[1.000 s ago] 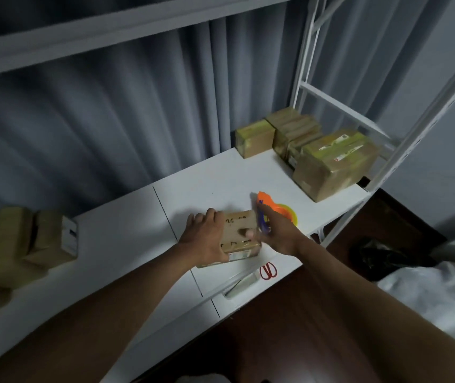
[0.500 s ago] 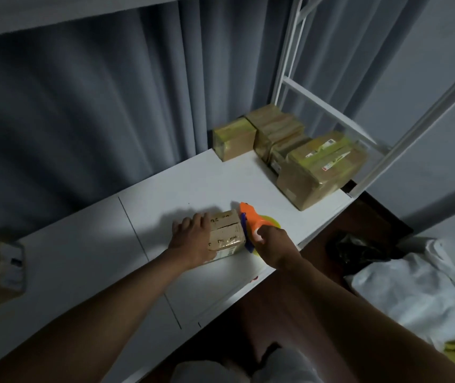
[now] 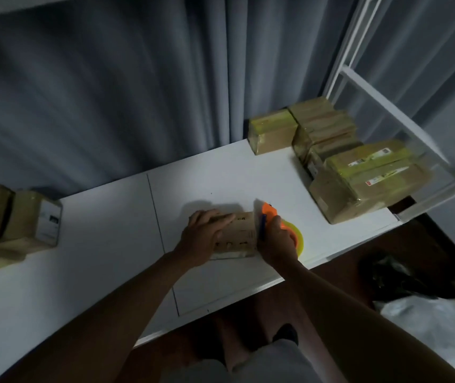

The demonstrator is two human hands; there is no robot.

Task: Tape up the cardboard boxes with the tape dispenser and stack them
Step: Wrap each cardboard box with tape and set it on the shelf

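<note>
Near the table's (image 3: 110,272) front edge, the left hand (image 3: 201,239) lies flat, fingers straight, pressing the small cardboard box (image 3: 238,236). The right hand (image 3: 274,244) is wrapped around the orange tape dispenser (image 3: 269,214), set against the box's right side. Farther right, taped boxes (image 3: 367,178) crowd the back corner; more boxes (image 3: 13,219) sit at the left edge.

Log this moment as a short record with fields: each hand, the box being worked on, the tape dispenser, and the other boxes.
left hand: flat on the small box, fingers straight
right hand: grips the tape dispenser
small box: on the white table, between both hands
tape dispenser: orange, at the box's right end
taped boxes: grouped at the table's far right
other boxes: at the left edge
</note>
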